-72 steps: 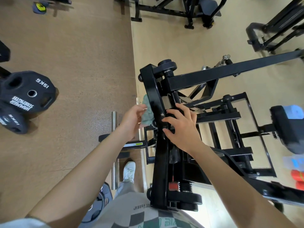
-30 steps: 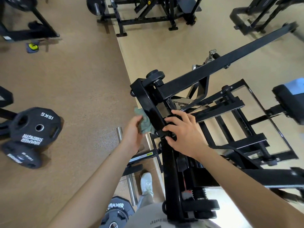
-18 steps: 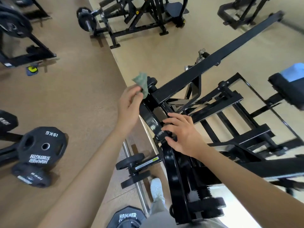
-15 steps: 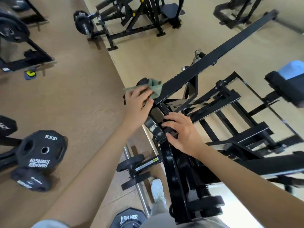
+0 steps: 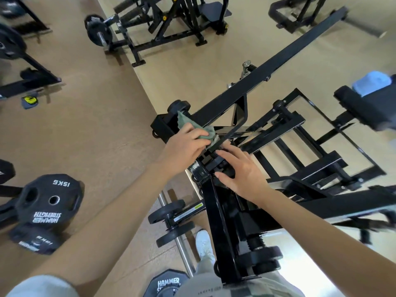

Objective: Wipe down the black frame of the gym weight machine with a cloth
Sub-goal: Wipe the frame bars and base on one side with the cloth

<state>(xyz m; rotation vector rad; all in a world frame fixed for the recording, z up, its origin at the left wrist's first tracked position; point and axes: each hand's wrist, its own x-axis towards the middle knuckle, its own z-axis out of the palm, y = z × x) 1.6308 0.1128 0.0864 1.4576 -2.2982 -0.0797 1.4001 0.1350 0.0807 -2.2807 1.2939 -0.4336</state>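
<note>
The black frame (image 5: 216, 211) of the weight machine runs from my body up to a corner joint, where a long bar (image 5: 278, 61) slants off to the upper right. My left hand (image 5: 184, 146) presses a grey-green cloth (image 5: 203, 130) onto the top of the frame just below that corner. My right hand (image 5: 240, 172) rests beside it on the frame, fingers spread over a black bracket, with nothing gripped in it.
Black weight plates (image 5: 49, 200) marked 15KG lie on the brown floor at left. A chrome bar with small discs (image 5: 171, 219) sticks out below my left arm. Other machines (image 5: 162, 24) stand at the back. A padded seat (image 5: 372, 103) is at right.
My left hand lifted the cloth from the frame's left side up to the corner, then brought it down onto the top face toward my right hand. My view tilted forward.
</note>
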